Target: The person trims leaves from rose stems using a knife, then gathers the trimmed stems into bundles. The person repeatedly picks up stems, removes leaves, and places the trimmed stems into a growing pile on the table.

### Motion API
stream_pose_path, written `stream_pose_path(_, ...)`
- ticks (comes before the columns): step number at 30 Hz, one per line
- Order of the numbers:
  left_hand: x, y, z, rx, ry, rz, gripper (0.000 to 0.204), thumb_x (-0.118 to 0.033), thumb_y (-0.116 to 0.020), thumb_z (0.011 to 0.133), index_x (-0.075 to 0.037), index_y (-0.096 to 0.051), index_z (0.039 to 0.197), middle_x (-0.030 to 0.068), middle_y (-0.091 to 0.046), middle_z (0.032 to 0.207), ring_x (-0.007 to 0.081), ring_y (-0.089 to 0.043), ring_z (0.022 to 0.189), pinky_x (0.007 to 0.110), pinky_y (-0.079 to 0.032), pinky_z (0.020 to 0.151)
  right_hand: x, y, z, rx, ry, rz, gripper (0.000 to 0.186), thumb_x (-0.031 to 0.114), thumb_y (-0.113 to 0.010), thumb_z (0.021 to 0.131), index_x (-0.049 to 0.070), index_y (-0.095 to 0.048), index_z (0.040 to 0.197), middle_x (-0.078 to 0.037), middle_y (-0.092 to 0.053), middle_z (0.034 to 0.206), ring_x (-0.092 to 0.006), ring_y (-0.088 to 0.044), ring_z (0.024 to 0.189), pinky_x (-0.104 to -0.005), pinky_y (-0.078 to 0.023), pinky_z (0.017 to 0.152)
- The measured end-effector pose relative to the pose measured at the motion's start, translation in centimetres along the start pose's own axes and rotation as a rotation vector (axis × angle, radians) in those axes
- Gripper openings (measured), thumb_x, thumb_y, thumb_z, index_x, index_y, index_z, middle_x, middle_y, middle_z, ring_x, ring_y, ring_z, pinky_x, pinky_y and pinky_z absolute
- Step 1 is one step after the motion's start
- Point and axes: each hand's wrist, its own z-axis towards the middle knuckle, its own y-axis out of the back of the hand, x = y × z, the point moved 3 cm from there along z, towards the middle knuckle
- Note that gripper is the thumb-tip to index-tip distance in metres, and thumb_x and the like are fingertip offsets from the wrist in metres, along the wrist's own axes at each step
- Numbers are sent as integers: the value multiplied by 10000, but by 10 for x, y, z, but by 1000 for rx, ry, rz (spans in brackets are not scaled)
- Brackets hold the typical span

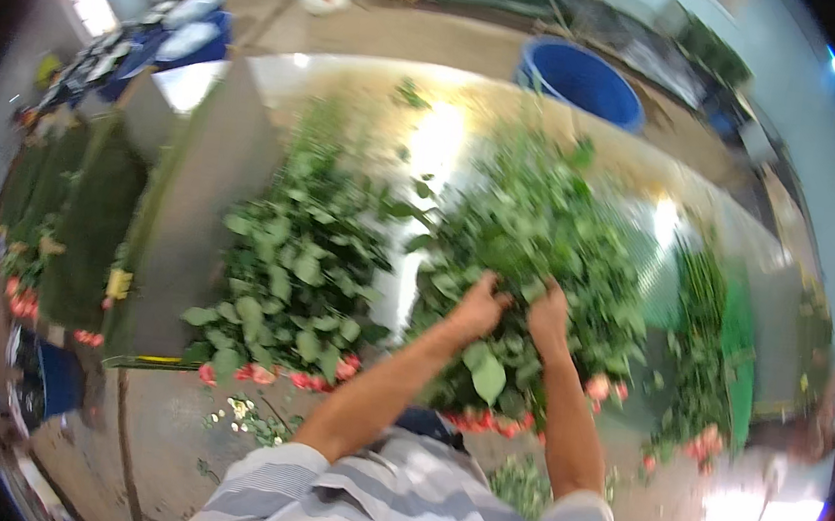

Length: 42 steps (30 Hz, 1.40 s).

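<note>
Two leafy heaps of cut roses lie on a shiny metal table (286,65), stems pointing away and coral-pink blooms hanging along the near edge. Both my hands are in the right heap (533,211), close together over its middle. My left hand (479,307) has its fingers curled round leafy rose stems. Beside it, my right hand (548,318) is also closed among the leaves, on rose stems as far as I can see; its fingertips are partly hidden by foliage. Untouched by either hand, the left heap (303,250) lies beyond a bright strip of table.
A grey partition (196,209) stands left of the heaps. To the right is a smaller bunch of roses (698,318) beside green netting (736,352). Behind the table stands a blue tub (584,81). Leaf litter and petals (247,415) lie on the floor nearby.
</note>
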Motion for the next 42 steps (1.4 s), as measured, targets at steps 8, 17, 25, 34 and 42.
stream_pose_path(8,42,-7,18,182,139,-4,532,-172,-568,872,-8,-322,1314,173,-484,1233,268,-499,1071,381,-402,885,-46,-8,8,245,27,-186,215,138,-445,885,-32,-547,967,-145,-587,879,-248,-517,773,-395,-421,717)
stream_pose_path(17,18,-8,20,97,-287,-123,485,-73,-533,835,18,-333,1268,168,-497,1163,228,-462,1049,343,-397,868,61,27,-17,72,-14,17,271,68,-403,860,-49,-509,1080,-193,-559,887,-299,-514,775,-421,-404,710)
stream_pose_path(25,-8,28,14,58,-9,-112,565,-73,-640,763,7,-382,1259,83,-609,920,124,-547,783,273,-449,643,31,10,-8,-32,-81,342,342,263,-473,923,-33,-517,1089,-112,-552,1044,-189,-477,927,-333,-370,822)
stream_pose_path(34,43,67,30,325,-34,202,572,-155,-531,859,6,-312,1362,123,-533,1187,180,-549,969,320,-446,823,-48,-31,26,214,-420,563,449,339,-379,927,-13,-544,1152,-139,-550,1133,-239,-512,1006,-393,-388,876)
stream_pose_path(42,-7,80,-7,442,-120,109,385,-50,-489,889,70,-448,1253,135,-600,1116,190,-565,1039,308,-432,900,-107,-46,70,4,-189,402,360,201,-335,908,-2,-627,966,-61,-589,855,-150,-494,728,-294,-400,700)
